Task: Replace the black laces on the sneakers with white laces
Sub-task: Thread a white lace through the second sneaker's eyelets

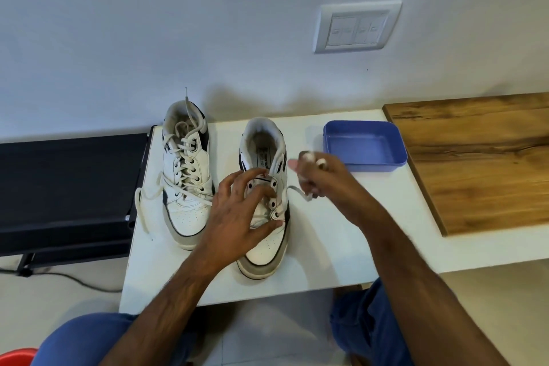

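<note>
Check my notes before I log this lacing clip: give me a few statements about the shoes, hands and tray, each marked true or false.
1. The left sneaker is fully laced in white. True.
2. The right sneaker is fully laced. False: most of its eyelets are empty.
3. The right hand holds a white lace. True.
4. The blue tray holds black laces. False: nothing shows in it.
5. The left hand rests on the left sneaker. False: it is on the right sneaker.
</note>
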### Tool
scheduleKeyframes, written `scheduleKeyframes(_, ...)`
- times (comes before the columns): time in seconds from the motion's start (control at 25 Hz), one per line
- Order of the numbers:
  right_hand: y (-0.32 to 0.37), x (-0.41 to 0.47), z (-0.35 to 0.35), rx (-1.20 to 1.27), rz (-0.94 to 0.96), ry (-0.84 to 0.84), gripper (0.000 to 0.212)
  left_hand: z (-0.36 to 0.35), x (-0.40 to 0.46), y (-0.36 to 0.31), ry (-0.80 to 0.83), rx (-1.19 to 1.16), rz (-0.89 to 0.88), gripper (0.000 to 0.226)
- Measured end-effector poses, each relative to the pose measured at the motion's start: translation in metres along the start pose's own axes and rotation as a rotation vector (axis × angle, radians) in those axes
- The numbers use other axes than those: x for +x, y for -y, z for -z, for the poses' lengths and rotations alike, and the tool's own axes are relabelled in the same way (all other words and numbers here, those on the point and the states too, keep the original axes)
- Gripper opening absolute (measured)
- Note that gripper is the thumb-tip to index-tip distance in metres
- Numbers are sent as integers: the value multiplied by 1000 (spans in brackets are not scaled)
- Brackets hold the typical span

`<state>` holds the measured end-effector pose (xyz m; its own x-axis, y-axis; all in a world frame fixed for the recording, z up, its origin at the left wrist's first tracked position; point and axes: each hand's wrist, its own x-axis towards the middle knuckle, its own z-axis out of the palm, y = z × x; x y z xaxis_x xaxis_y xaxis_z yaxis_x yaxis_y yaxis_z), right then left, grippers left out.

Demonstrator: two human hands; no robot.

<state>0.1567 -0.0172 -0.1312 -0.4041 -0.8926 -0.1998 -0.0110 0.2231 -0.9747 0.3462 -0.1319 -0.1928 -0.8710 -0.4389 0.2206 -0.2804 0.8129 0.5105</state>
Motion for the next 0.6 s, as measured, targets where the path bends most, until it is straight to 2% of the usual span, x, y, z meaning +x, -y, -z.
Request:
scheduleKeyframes(0.04, -6, 1, -7, -215, -56, 61, 25, 3, -2, 3, 0, -16, -24, 54)
scheduleKeyframes(0.12, -16, 0, -19, -438, -139, 177, 23, 17, -6, 16, 48, -76, -31, 71)
scheduleKeyframes(0.24, -19, -2, -31, -452, -130, 186, 22, 54, -15, 32, 206, -71, 14, 83)
scheduleKeyframes(0.32, -18, -2, -38, -518, -75, 140, 17, 74, -18, 31, 316, 37, 25, 68)
scheduleKeyframes(0.4, -17, -6, -44, -562, -57, 96, 12, 94, -20, 24, 373, 187, 40, 41)
scheduleKeyframes(0.52, -7, -17, -42, -543, -69, 46, 16, 139, -14, 14, 377, 359, 103, 16)
scheduleKeyframes(0.6, 19, -26, -33, -551, -52, 47, 20, 182, -10, -1, 333, 336, 146, 5)
